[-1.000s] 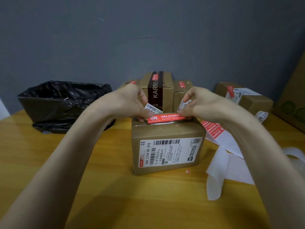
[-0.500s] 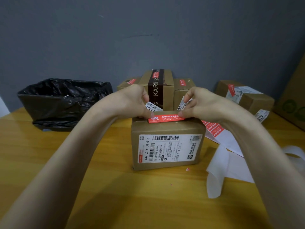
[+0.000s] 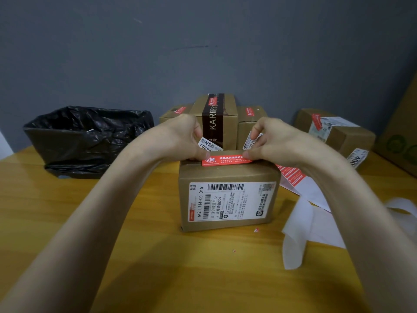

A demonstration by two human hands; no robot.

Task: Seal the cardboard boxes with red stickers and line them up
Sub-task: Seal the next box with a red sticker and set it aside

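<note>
While atop the box (image 3: 228, 175), red sticker (image 3: 225, 159) between both hands (image 3: 180, 138) (image 3: 276, 142).

A yellow wooden tabletop (image 3: 158, 279) runs up to a plain grey wall (image 3: 203, 53). At the back left sits a low box-shaped bin lined with a crumpled black plastic bag (image 3: 90, 136), its mouth open. On the right lie loose strips of white backing paper (image 3: 300, 227), one curling up off the wood. A few tiny red scraps (image 3: 256, 230) dot the surface near them.
</note>
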